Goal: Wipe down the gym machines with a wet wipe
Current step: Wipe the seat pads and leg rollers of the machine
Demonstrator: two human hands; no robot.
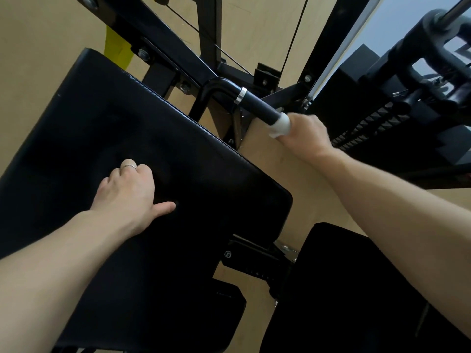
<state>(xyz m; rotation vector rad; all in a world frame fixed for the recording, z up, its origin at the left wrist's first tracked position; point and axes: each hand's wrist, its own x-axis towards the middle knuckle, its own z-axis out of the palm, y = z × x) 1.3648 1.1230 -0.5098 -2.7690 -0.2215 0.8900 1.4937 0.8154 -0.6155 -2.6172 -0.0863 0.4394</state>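
Wet wipe (pixel 279 126): white, bunched around the near end of the machine's handle (pixel 257 105); only its leading edge shows ahead of the fist.

Right hand (pixel 304 135): grip clamped around wipe and handle together, fingers curled over the bar, arm reaching in from the lower right.

Left hand (pixel 130 189): rests on the black seat pad (pixel 107 128), fingers bent under, thumb out flat; holds nothing and looks to be bracing the body.

Handle: black bar with a chrome ring (pixel 240 96) partway along, bending down into the frame (pixel 178 57) beyond the pad.

Weight stack (pixel 377 118): to the right, behind the right hand.

Step in hand, as judged: wiping the handle, with the wipe at the bar's free end.

Next move, as judged: slide the closed grip along the bar toward the chrome ring and the bend, twisting to cover all sides. The pad and frame probably remain to be wiped.
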